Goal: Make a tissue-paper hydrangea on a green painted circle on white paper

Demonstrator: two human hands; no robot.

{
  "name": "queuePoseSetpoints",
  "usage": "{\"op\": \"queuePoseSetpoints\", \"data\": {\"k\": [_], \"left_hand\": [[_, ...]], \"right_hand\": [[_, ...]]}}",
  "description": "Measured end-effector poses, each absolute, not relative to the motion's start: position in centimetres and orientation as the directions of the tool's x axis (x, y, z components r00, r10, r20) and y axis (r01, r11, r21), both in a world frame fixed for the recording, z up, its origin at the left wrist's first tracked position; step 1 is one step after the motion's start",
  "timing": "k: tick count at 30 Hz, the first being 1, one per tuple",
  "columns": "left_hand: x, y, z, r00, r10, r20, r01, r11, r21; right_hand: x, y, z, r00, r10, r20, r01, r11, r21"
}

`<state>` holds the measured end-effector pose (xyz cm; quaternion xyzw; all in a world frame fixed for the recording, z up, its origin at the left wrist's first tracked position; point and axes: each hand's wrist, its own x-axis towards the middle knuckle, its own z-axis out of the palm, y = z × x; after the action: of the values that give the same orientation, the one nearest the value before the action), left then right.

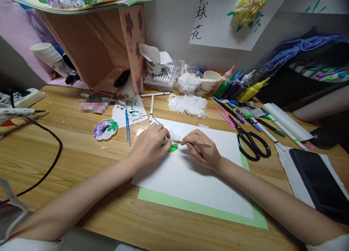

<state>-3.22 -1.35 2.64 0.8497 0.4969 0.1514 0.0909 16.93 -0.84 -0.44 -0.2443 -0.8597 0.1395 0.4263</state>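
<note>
A white sheet of paper [191, 182] lies over a larger light green sheet [163, 204]. Near its upper left sits a small clump of white crumpled tissue paper [174, 135] beside a green painted leaf shape [172, 148]. My left hand [151, 143] is closed at this clump, with thumb and forefinger pinching the tissue; the fingers partly cover it. In my right hand [201, 149] is a flat, wood-coloured stick [203, 144], gripped between thumb and fingers. Its narrow tip points left and reaches the clump.
Black-handled scissors [253, 143] and several markers lie on the right, beyond them a dark phone [319, 178]. Torn tissue [188, 104] lies behind the paper. A paint palette [105, 129] and brushes [127, 125] are on the left, near a glue gun [19, 112] and its black cable [58, 152].
</note>
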Motion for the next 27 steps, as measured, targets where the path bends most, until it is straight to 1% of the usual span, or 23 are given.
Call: {"op": "queuePoseSetpoints", "data": {"k": [5,8,11,13,16,20,22,23,25,26,27], "left_hand": [[-4.7,-0.4,2.5,0.293,0.920,0.261,0.873,-0.368,0.320],[-6.0,0.5,1.8,0.216,0.952,0.219,0.892,-0.283,0.351],[-7.0,1.1,1.2,0.213,0.968,0.129,0.882,-0.248,0.401],[-7.3,1.3,1.0,0.218,0.972,0.093,0.870,-0.236,0.432],[-7.4,1.4,0.9,0.217,0.973,0.083,0.857,-0.231,0.460],[-7.3,1.5,0.9,0.218,0.973,0.079,0.852,-0.229,0.471],[-7.4,1.6,1.0,0.217,0.974,0.066,0.851,-0.222,0.475],[-7.4,1.6,1.0,0.215,0.975,0.056,0.852,-0.216,0.476],[-7.4,1.5,1.1,0.212,0.976,0.044,0.857,-0.208,0.472],[-7.5,1.5,1.1,0.216,0.976,0.043,0.859,-0.210,0.467],[-7.4,1.5,1.2,0.221,0.974,0.046,0.860,-0.217,0.461]], "right_hand": [[16.6,-0.6,-0.6,-0.532,0.524,0.665,0.288,0.850,-0.440],[16.1,-0.3,-0.3,-0.536,0.532,0.656,0.295,0.846,-0.445],[15.3,0.2,0.5,-0.532,0.614,0.583,0.368,0.788,-0.495],[14.5,0.6,1.0,-0.543,0.657,0.523,0.430,0.753,-0.498],[13.5,1.3,1.7,-0.571,0.681,0.457,0.483,0.730,-0.483],[13.2,1.6,2.3,-0.598,0.681,0.423,0.465,0.724,-0.509],[13.6,1.3,2.6,-0.552,0.708,0.440,0.451,0.698,-0.557],[14.0,1.0,2.6,-0.494,0.740,0.457,0.437,0.666,-0.605],[14.8,0.5,2.3,-0.308,0.828,0.469,0.352,0.557,-0.752],[15.2,0.2,2.0,-0.195,0.875,0.443,0.270,0.482,-0.833],[15.7,0.1,1.6,-0.092,0.918,0.386,0.172,0.397,-0.902]]}}
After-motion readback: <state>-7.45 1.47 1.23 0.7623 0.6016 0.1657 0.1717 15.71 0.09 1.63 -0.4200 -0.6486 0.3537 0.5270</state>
